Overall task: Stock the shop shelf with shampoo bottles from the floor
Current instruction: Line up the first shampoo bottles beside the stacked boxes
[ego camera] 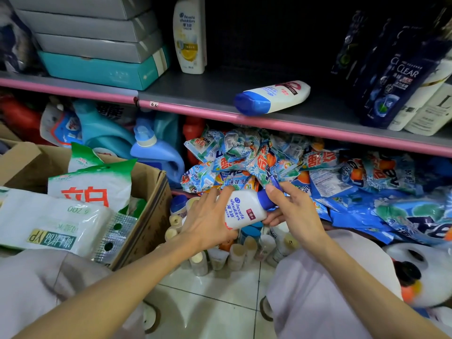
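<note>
Both my hands hold one small white shampoo bottle point(242, 209) with a blue cap, lying sideways above the floor. My left hand point(208, 221) grips its body and base. My right hand point(291, 204) pinches the blue cap end. Below it, several small bottles point(234, 253) stand upright on the tiled floor. On the grey shelf point(195, 94) with a pink edge, a white bottle with a blue cap point(271, 96) lies on its side near the front. A taller white bottle point(189, 35) stands upright further back.
Dark blue bottles point(391, 79) and white bottles point(430, 106) stand at the shelf's right. Stacked flat boxes point(97, 45) fill its left. Below, blue detergent bags point(318, 167) and jugs point(156, 152) crowd the lower shelf. An open cardboard box point(151, 206) of bags stands at my left.
</note>
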{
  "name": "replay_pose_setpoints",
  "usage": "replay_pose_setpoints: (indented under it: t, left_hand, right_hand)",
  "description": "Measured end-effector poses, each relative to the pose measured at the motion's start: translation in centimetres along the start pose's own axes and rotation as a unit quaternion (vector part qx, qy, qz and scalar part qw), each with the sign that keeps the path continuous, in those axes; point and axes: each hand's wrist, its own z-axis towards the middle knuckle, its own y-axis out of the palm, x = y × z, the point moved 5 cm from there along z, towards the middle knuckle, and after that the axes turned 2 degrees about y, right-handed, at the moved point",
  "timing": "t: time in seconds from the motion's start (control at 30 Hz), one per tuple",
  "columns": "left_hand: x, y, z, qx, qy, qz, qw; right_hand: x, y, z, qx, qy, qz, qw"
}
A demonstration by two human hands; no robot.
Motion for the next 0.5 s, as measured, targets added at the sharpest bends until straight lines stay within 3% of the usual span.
replay_pose_setpoints:
  t: [0.3,0.4,0.5]
  left_hand:
    - [0.2,-0.4,-0.6,0.019,-0.019,0.021,0.999]
    - [-0.2,-2.7,-0.2,0.067,-0.046,0.014,0.997]
    - [-1.0,-6.9,0.8,0.161,-0.105,-0.109,0.975]
  right_hand:
    - [-0.5,0.2,-0.1,-0.005,0.002,-0.014,1.0]
    - [-3.2,1.2,0.9,-0.027,-0.005,0.0,1.0]
    - [-7.9,3.2,2.1,-0.069,-0.038,0.0,0.997]
